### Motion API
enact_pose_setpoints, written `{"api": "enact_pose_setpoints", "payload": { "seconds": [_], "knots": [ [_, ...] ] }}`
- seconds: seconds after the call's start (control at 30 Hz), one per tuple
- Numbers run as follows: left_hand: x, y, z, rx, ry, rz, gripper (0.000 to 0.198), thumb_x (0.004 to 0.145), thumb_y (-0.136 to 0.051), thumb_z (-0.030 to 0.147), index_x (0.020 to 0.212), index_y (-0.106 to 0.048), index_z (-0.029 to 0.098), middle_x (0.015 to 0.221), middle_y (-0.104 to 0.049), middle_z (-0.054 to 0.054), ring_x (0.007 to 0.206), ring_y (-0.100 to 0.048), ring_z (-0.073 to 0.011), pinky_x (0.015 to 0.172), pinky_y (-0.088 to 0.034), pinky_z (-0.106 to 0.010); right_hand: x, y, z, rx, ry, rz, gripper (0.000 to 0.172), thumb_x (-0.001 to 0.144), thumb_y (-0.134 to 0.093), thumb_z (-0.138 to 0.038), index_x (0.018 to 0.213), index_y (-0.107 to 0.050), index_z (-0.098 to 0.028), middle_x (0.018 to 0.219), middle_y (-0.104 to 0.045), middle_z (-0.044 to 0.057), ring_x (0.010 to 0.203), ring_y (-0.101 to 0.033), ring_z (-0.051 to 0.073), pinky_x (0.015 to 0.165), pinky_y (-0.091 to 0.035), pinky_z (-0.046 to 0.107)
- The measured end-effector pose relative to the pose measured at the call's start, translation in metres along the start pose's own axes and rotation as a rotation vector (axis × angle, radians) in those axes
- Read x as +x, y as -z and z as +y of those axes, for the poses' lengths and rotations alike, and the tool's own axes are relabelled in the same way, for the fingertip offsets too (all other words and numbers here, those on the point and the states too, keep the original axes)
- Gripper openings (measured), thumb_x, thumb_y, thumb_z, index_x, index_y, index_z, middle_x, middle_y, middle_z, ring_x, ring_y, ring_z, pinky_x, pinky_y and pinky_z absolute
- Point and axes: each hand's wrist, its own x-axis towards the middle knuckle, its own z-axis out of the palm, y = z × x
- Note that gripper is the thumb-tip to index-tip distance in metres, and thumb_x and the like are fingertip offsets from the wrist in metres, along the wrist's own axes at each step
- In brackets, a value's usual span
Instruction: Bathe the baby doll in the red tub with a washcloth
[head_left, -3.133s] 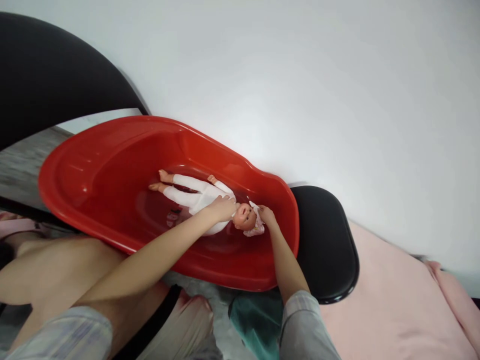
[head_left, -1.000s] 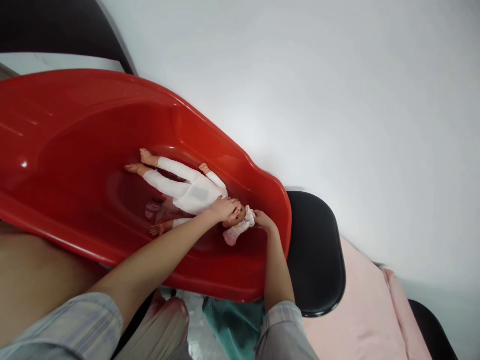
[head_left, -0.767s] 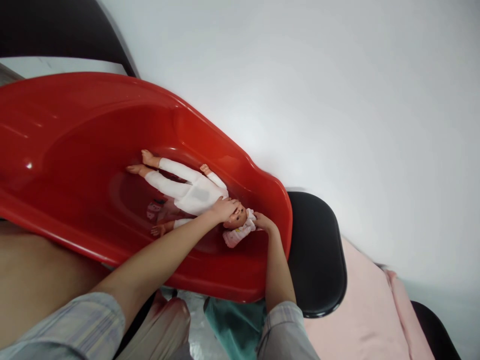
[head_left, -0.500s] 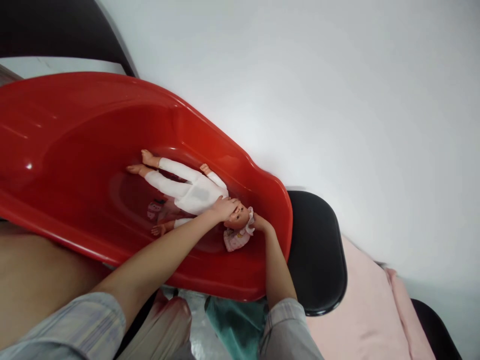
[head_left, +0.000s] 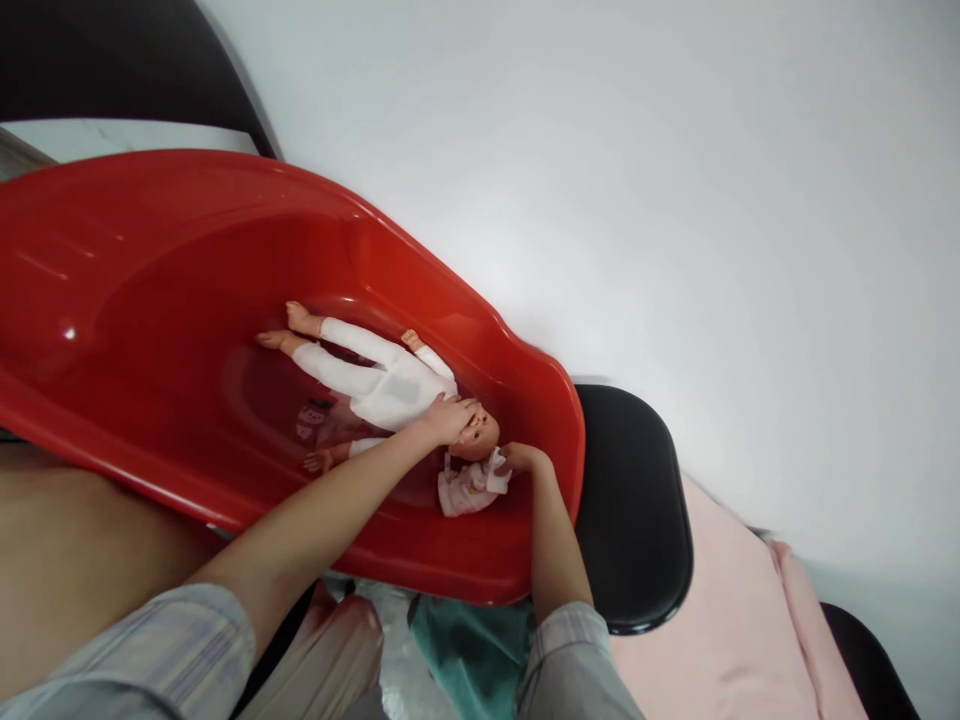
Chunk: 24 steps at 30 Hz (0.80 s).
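A doll (head_left: 405, 390) in a white suit lies on its back in a red plastic tub (head_left: 165, 250), feet to the left and head to the right. My left hand (head_left: 451, 418) grips it at the chin and neck, covering the lower face. Beside the bare crown, my right hand (head_left: 521, 458) pinches a pink printed doll's bonnet (head_left: 469, 488) by its frilly edge. The bonnet is off the top of the head and hangs against the near side of it. Some of my right fingers are hidden.
Under the doll on the tub floor lies pink printed fabric (head_left: 309, 418), partly hidden. A black chair (head_left: 637, 500) stands at the tub's right end, with a pink cloth (head_left: 735, 600) beyond. Green fabric (head_left: 472, 650) shows below the tub. A white wall (head_left: 675, 200) rises behind.
My right hand has moved slightly down and drawn the bonnet off the doll's head, baring the crown. My left hand has stayed at the chin.
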Motion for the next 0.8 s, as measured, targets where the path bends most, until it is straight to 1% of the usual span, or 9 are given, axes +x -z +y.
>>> {"api": "enact_pose_setpoints", "payload": {
  "seconds": [0.1,0.2,0.27,0.33,0.4,0.5,0.6,0.7,0.8],
  "knots": [
    [0.0,0.001,0.0,-0.008,0.002,-0.001,0.082,0.076,-0.086,0.029,0.149,-0.051,0.024,0.157,-0.05,-0.013,0.138,-0.052,-0.032,0.115,-0.039,-0.048,-0.004,0.006,0.002,0.051,0.029,-0.023,0.006,0.076,-0.072,-0.009,0.078,-0.071,-0.014,0.073,-0.071,0.001,0.073,-0.068,0.014,0.073,-0.055,0.022],
    [0.001,0.0,0.0,-0.009,0.012,-0.012,0.083,0.074,-0.087,0.03,0.149,-0.051,0.025,0.16,-0.047,-0.014,0.141,-0.05,-0.0327,0.115,-0.038,-0.05,-0.004,0.009,0.004,0.13,0.091,0.007,0.004,0.08,-0.07,-0.012,0.078,-0.072,-0.014,0.07,-0.069,-0.002,0.069,-0.065,0.012,0.071,-0.052,0.02],
    [0.001,-0.001,0.0,-0.002,0.008,-0.011,0.078,0.076,-0.084,0.028,0.148,-0.052,0.027,0.161,-0.046,-0.013,0.142,-0.049,-0.0327,0.116,-0.036,-0.051,-0.004,0.009,0.003,0.17,0.137,0.003,0.003,0.08,-0.071,-0.015,0.079,-0.073,-0.014,0.068,-0.068,-0.002,0.067,-0.064,0.013,0.069,-0.05,0.021],
    [0.001,-0.001,0.001,0.002,0.003,-0.006,0.074,0.078,-0.081,0.025,0.146,-0.053,0.027,0.161,-0.046,-0.012,0.142,-0.049,-0.0316,0.117,-0.036,-0.05,-0.003,0.008,0.001,0.17,0.189,-0.016,0.006,0.08,-0.072,-0.017,0.082,-0.075,-0.013,0.069,-0.069,-0.002,0.068,-0.063,0.013,0.069,-0.049,0.021],
    [0.0,0.0,0.002,-0.005,0.0,-0.004,0.069,0.08,-0.08,0.024,0.144,-0.054,0.026,0.159,-0.048,-0.012,0.141,-0.05,-0.0305,0.116,-0.036,-0.05,-0.002,0.006,-0.004,0.145,0.243,-0.026,0.007,0.079,-0.073,-0.018,0.083,-0.077,-0.013,0.07,-0.07,-0.002,0.07,-0.063,0.014,0.072,-0.049,0.022],
    [-0.005,0.006,0.004,-0.03,0.002,0.006,0.055,0.085,-0.074,0.024,0.137,-0.058,0.025,0.156,-0.052,-0.01,0.137,-0.053,-0.0304,0.114,-0.038,-0.05,0.003,0.0,-0.012,0.115,0.291,-0.051,0.007,0.079,-0.072,-0.016,0.083,-0.077,-0.014,0.075,-0.072,-0.001,0.075,-0.064,0.015,0.076,-0.05,0.022],
    [-0.009,0.011,0.007,-0.042,-0.004,0.022,0.047,0.089,-0.069,0.025,0.135,-0.06,0.025,0.154,-0.054,-0.01,0.136,-0.053,-0.0309,0.114,-0.039,-0.051,0.008,-0.006,-0.015,0.1,0.286,-0.101,0.006,0.081,-0.069,-0.015,0.084,-0.075,-0.014,0.079,-0.072,0.0,0.077,-0.065,0.015,0.079,-0.052,0.023],
    [-0.009,0.012,0.007,-0.025,-0.017,0.007,0.051,0.087,-0.071,0.024,0.137,-0.059,0.025,0.155,-0.053,-0.01,0.138,-0.052,-0.0304,0.114,-0.039,-0.05,0.012,-0.013,-0.017,0.082,0.233,-0.158,0.008,0.082,-0.065,-0.01,0.085,-0.072,-0.014,0.079,-0.07,0.0,0.075,-0.064,0.014,0.079,-0.054,0.024],
    [-0.005,0.008,0.005,-0.012,-0.01,-0.008,0.058,0.086,-0.074,0.027,0.142,-0.057,0.024,0.159,-0.049,-0.012,0.138,-0.052,-0.0312,0.115,-0.038,-0.05,0.014,-0.02,-0.017,0.032,0.163,-0.199,0.012,0.081,-0.063,-0.006,0.083,-0.069,-0.016,0.078,-0.067,-0.001,0.073,-0.063,0.013,0.078,-0.057,0.027]
  ]
}}
